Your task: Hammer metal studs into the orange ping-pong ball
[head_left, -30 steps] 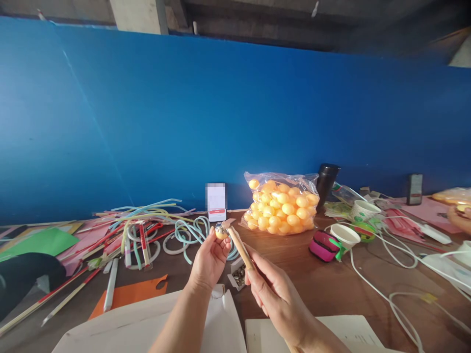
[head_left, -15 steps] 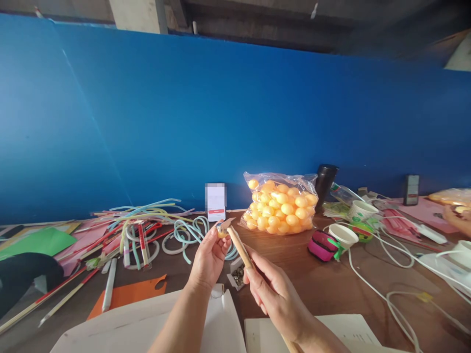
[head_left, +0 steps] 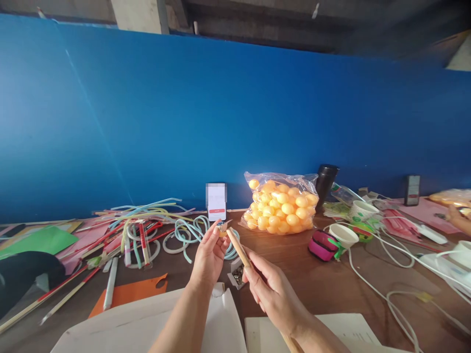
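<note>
My left hand (head_left: 208, 255) is closed, its thumb and fingertips pinching a small yellow-orange ball (head_left: 222, 233). A pale, pointed scrap and a darker bit show at the ball's top; I cannot make out what they are. My right hand (head_left: 270, 284) is wrapped round a long wooden stick (head_left: 239, 248), which slants up to the left. The stick's upper end is right beside the ball; whether they touch is unclear. Its lower end comes out below my right hand. Under the hands stands a small open box (head_left: 237, 274) of tiny metal pieces.
Behind are a phone (head_left: 216, 202), a clear bag of orange balls (head_left: 281, 206) and a black bottle (head_left: 327, 184). Tubes and sticks (head_left: 143, 225) lie left, near orange paper (head_left: 132, 292). Right are a magenta pouch (head_left: 322, 245), paper cups (head_left: 344, 236), cables and another person's hand (head_left: 458, 219).
Both hands stay nearly in place. The ball and the scrap on it have turned slightly at the stick's end. The other person's hand at the far right has shifted.
</note>
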`<action>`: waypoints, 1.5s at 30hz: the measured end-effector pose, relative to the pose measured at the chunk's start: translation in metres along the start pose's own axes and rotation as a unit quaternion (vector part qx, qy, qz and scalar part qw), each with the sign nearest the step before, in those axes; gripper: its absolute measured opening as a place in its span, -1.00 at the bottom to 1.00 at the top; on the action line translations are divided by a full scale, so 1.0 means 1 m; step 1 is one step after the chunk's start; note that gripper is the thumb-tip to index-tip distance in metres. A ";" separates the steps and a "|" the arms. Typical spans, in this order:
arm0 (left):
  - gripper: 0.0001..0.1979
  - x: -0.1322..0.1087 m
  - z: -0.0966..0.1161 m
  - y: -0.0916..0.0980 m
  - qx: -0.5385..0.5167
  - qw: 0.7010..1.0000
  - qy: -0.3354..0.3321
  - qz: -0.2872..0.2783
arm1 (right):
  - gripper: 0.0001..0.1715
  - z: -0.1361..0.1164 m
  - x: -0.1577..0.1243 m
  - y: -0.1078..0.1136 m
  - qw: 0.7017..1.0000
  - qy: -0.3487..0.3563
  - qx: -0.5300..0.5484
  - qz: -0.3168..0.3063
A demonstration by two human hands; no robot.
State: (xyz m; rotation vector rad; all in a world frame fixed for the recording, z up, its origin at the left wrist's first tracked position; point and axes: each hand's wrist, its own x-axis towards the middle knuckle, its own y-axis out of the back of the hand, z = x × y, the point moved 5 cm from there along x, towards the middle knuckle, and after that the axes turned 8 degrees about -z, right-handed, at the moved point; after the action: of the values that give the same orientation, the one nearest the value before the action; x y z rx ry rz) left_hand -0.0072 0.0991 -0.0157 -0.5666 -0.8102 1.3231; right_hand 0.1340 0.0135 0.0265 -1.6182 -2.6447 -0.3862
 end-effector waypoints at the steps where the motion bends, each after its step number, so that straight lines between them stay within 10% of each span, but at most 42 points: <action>1: -0.61 0.000 0.000 0.000 0.001 1.000 -0.002 0.001 | -0.51 0.000 0.000 0.000 1.000 0.002 0.002 0.001; 45: -0.55 -0.003 0.001 -0.004 -0.016 0.999 0.005 -0.029 | -0.51 -0.001 0.000 0.006 0.999 0.021 0.030 0.036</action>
State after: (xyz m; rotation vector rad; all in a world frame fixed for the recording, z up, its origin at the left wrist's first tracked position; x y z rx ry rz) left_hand -0.0052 0.0949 -0.0124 -0.5700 -0.8339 1.2549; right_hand 0.1391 0.0157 0.0290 -1.6625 -2.5333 -0.3319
